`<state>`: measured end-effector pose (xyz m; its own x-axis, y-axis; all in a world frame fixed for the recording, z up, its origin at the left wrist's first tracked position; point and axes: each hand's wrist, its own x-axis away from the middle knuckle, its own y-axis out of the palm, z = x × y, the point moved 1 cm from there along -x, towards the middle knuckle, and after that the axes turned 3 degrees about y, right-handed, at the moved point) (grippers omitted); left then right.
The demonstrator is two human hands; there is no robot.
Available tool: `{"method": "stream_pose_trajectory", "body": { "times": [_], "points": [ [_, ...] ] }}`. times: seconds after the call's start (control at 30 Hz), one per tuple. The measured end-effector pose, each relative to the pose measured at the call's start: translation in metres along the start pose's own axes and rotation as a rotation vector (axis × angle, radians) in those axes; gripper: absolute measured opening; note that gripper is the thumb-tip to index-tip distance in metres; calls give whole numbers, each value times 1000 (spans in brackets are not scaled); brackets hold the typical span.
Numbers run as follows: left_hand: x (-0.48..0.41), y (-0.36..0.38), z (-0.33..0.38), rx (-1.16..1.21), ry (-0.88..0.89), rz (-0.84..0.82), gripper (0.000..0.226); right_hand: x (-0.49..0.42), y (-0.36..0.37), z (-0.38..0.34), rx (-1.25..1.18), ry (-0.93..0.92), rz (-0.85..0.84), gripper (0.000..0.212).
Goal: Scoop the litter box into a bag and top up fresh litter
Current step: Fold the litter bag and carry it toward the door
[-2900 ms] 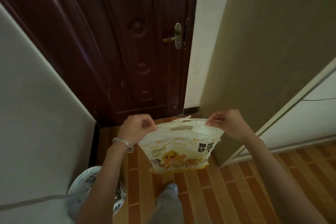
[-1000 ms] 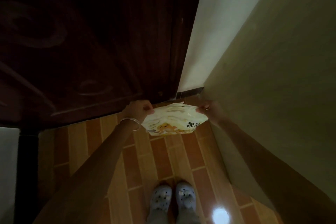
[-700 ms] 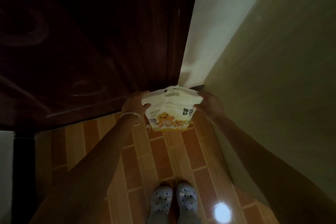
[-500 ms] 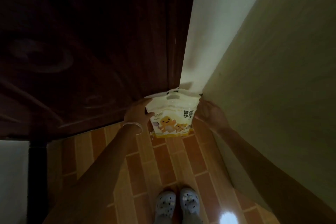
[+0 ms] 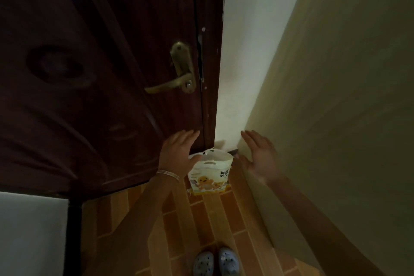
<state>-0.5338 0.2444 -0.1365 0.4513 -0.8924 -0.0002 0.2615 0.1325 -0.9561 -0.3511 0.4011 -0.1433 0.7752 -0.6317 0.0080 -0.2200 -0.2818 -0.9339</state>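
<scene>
While the litter bag [image 5: 209, 175] stands upright on the floor [image 5: 201, 219] in the corner between door [image 5: 100, 74] and wall [image 5: 242, 63], both hands hang over it with fingers spread, gripping nothing. The left hand [image 5: 179, 154] overlaps its top edge, touching or not I cannot tell; the right hand [image 5: 259, 157] is apart. Topping up looks finished and the bag stowed, yet no litter box, scoop or waste bag shows, so scooping is unconfirmed. Dim light hides whether the bag is sealed.

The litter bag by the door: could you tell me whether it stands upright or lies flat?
Upright: the litter bag stands on its base on the tiled floor, handle cutout at the top.
</scene>
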Motion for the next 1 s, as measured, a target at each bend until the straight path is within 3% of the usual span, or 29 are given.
{"method": "stream_pose_trajectory", "body": {
  "times": [0.17,0.43,0.63,1.0],
  "points": [
    [40,-74,51,-113,148,169,55,46,-72,-38,99,-94,97,59],
    [77,-122,95,-188,348,189,57,138,-126,-61,99,-6,237,59],
    [85,-113,132,-148,644,106,54,206,-126,-60,135,253,256,57],
    [120,-72,213,-70,1260,-213,53,365,-92,-93,219,875,274,58]
  ]
}}
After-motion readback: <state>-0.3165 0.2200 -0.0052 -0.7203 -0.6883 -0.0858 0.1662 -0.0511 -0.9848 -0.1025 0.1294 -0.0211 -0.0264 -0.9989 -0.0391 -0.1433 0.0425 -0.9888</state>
